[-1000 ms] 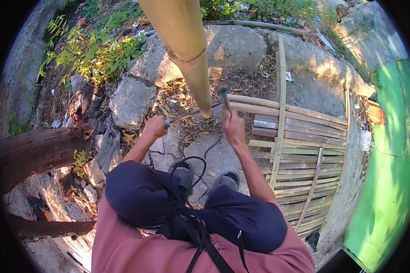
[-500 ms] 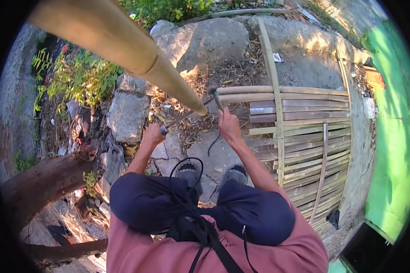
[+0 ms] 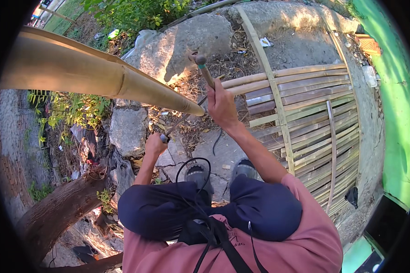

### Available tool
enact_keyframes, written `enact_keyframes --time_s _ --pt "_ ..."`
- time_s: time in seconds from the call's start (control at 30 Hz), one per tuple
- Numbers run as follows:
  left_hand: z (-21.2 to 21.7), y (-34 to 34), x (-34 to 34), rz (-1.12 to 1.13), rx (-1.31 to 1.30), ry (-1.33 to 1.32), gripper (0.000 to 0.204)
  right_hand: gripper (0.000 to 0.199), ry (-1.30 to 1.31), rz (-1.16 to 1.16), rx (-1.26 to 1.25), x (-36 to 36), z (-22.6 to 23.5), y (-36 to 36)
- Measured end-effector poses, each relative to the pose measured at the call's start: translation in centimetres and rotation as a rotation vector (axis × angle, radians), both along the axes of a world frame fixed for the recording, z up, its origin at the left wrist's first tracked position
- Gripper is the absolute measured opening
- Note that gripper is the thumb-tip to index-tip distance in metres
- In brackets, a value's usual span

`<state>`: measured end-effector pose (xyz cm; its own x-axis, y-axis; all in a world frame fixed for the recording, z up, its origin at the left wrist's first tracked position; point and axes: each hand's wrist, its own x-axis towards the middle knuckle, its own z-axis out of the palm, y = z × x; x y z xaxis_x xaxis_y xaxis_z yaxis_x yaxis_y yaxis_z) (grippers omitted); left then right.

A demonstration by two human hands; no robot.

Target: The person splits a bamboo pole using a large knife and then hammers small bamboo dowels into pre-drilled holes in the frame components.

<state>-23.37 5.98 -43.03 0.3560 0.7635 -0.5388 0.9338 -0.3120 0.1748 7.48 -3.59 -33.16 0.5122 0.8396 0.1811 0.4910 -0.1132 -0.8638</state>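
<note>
My left hand (image 3: 155, 144) grips the handle of a long knife (image 3: 176, 123), whose narrow blade slants up and right past the end of a thick bamboo pole (image 3: 141, 92). The pole comes in from the left, with a lengthwise gap along its far side. The far part of the blade is hidden behind the pole end and my right hand. Closed round a hammer (image 3: 206, 73), my right hand (image 3: 223, 107) is just right of the pole end. The hammer's head points away from me, above the ground and apart from the blade.
Split bamboo strips (image 3: 314, 109) lie in a row at the right, crossed by longer slats (image 3: 269, 73). A stone block (image 3: 128, 131) and a tree trunk (image 3: 61, 202) stand at the left. A green wall (image 3: 396, 113) rises at far right. My feet are on cracked paving.
The hammer has lifted away from the blade's far end, and my right hand has risen with it. The bamboo pole lies at a flatter angle in the view, which has shifted slightly.
</note>
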Motion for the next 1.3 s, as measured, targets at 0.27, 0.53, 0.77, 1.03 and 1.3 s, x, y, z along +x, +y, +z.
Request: enact_keyframes --time_s 0.27,0.53,0.77,1.03,1.3 --pt "-1.1 0.7 2.9 -0.072 0.040 0.017 0.025 0.032 -0.049 -0.015 -0.457 -1.2 -13.8 -5.8" --pt "0.0 0.0 1.6 -0.017 -0.013 0.110 0.029 0.034 0.001 -0.058 -0.252 -0.5 -8.9 -5.5" --pt "0.8 -0.3 1.4 -0.022 0.020 0.014 0.025 0.028 0.027 -0.007 -0.116 1.1 -2.1 -1.0" --pt "0.1 -0.5 3.9 -0.059 0.007 0.078 0.026 0.027 -0.141 0.047 -0.441 0.1 -13.4 -7.2" --pt "0.2 -0.1 1.2 -0.012 0.053 0.029 0.024 0.031 -0.032 0.044 -0.295 -1.4 -7.6 -3.9"
